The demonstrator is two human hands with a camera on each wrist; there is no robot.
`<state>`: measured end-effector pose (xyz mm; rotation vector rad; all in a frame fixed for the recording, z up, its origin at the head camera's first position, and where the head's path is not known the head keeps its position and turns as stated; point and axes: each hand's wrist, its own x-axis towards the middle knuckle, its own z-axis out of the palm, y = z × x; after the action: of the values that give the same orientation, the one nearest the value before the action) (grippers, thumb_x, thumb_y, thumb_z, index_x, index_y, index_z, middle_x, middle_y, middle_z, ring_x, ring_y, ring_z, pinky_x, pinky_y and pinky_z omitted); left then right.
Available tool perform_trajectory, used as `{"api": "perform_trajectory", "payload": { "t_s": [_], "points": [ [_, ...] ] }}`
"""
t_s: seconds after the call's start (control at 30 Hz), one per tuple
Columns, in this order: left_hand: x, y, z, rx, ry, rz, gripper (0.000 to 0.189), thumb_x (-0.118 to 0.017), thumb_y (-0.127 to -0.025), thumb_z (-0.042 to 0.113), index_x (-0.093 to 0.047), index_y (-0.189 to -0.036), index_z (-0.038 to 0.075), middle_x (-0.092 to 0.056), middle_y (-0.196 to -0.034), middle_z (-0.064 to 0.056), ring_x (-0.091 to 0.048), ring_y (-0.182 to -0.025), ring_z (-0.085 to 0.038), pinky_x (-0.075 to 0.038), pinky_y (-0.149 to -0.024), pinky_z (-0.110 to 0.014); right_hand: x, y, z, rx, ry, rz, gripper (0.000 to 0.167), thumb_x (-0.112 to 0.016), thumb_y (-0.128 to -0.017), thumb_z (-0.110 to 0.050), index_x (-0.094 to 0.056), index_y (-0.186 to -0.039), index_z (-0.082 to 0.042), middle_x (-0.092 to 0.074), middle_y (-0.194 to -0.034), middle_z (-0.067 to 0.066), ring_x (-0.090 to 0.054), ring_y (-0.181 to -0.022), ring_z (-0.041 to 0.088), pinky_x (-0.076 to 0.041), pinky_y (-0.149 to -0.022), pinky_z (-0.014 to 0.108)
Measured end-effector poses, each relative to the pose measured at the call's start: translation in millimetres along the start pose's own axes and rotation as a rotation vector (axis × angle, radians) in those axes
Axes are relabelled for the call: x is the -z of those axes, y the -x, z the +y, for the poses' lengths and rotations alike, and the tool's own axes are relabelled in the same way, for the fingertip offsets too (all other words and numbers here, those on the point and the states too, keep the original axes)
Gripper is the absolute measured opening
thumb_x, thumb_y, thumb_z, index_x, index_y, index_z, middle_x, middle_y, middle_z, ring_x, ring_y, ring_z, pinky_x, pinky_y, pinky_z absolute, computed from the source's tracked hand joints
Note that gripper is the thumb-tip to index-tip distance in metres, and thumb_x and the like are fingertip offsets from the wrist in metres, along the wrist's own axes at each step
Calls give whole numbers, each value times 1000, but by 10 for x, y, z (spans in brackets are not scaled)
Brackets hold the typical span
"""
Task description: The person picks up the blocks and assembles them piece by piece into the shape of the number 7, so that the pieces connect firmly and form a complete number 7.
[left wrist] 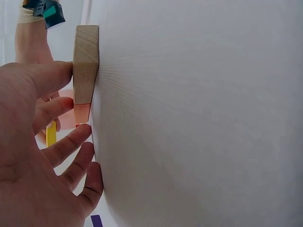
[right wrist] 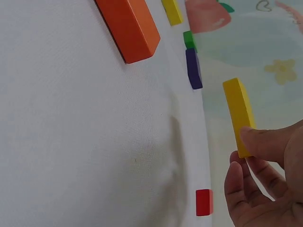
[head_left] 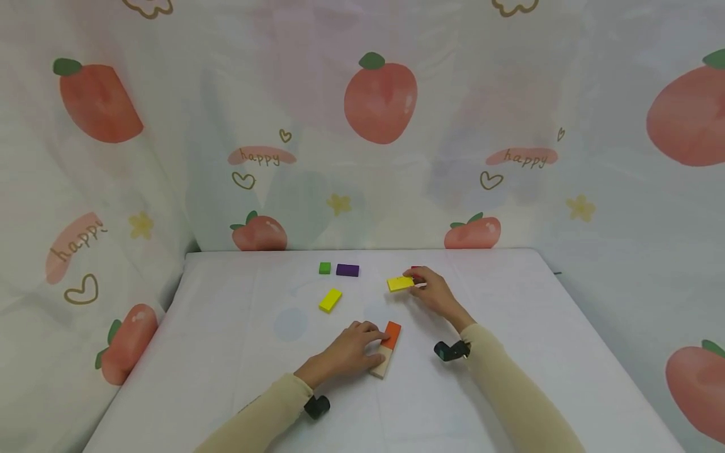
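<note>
My right hand pinches a yellow block by one end between thumb and fingers, holding it above the table. A red block lies behind that hand, mostly hidden by it in the head view. With fingers spread, my left hand rests beside a plain wooden block and an orange block, which lie end to end. Its thumb touches the wooden block's side and its index finger reaches the orange one. The other fingertips rest on the table.
A second yellow block lies left of centre. Farther back, a small green block sits beside a purple block. The white-covered table ends at a hanging fruit-print cloth.
</note>
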<state>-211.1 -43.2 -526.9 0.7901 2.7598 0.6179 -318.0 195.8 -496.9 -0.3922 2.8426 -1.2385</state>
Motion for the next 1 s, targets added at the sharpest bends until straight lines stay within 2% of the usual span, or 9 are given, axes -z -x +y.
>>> {"api": "perform_trajectory", "payload": {
  "t_s": [0.43, 0.7, 1.0],
  "points": [
    [1, -18, -8, 1, 17, -4, 46, -64, -93, 42, -56, -138, 34, -55, -135, 2, -48, -120, -18, -46, -104, -40, 8, 171, 14, 30, 23, -16, 33, -66, -91, -4, -62, -123, -10, -59, -130, 13, -59, -114, 33, -51, -99, 48],
    [-9, -20, -18, 9, 16, -4, 46, -64, -93, 42, -56, -138, 35, -55, -136, 2, -48, -121, -18, -46, -104, -40, 22, 256, 60, 93, 32, -26, 33, -66, -90, 0, -64, -121, -10, -60, -127, 13, -61, -111, 33, -53, -95, 48],
    [-4, -13, -10, 8, 5, 1, 46, -64, -93, 42, -55, -138, 34, -55, -135, 3, -48, -121, -18, -46, -104, -40, 56, 323, 139, 112, 45, -83, 33, -64, -90, 3, -64, -119, -11, -60, -128, 12, -62, -110, 33, -54, -94, 47]
  ]
}}
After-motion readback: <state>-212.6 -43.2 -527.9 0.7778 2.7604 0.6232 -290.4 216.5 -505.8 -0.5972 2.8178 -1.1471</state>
